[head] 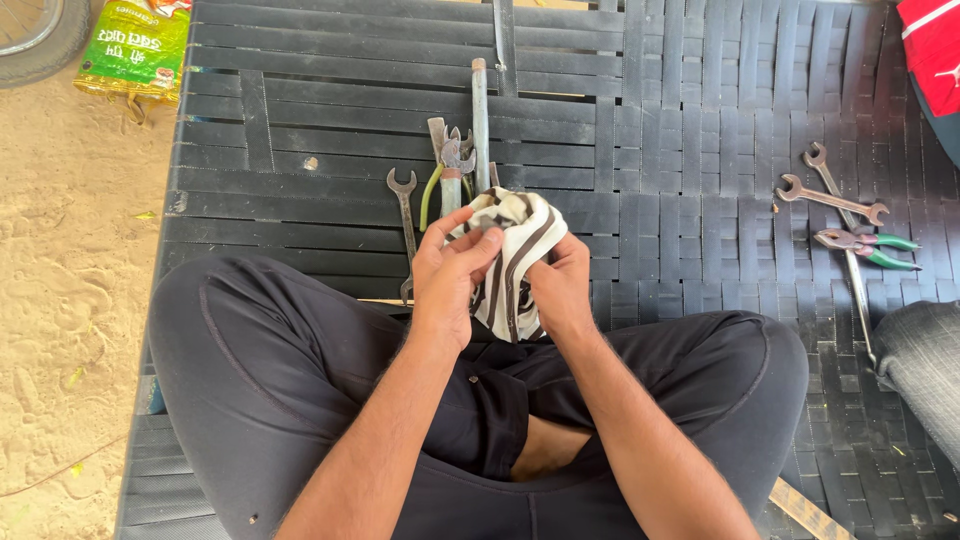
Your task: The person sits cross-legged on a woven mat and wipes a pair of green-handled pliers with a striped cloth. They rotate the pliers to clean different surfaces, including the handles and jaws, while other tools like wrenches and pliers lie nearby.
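Both my hands hold a white cloth with dark brown stripes [515, 250] above my crossed legs in dark trousers. My left hand [448, 275] pinches the cloth's upper left part with its fingertips. My right hand [560, 285] grips the cloth from the right side. Just beyond the cloth lie a metal rod [480, 110], pliers with green-yellow handles [445, 170] and an open-ended spanner [404, 215], all on the woven black strap surface [700, 150] I sit on. Whatever may be wrapped inside the cloth is hidden.
To the right lie two spanners [830, 195], green-handled pliers [865, 245] and a long thin tool [860, 300]. A grey cloth [925, 350] sits at the right edge, a red object [935, 45] top right. Sandy ground, a green-yellow bag [135, 45] and a tyre [35, 35] are left.
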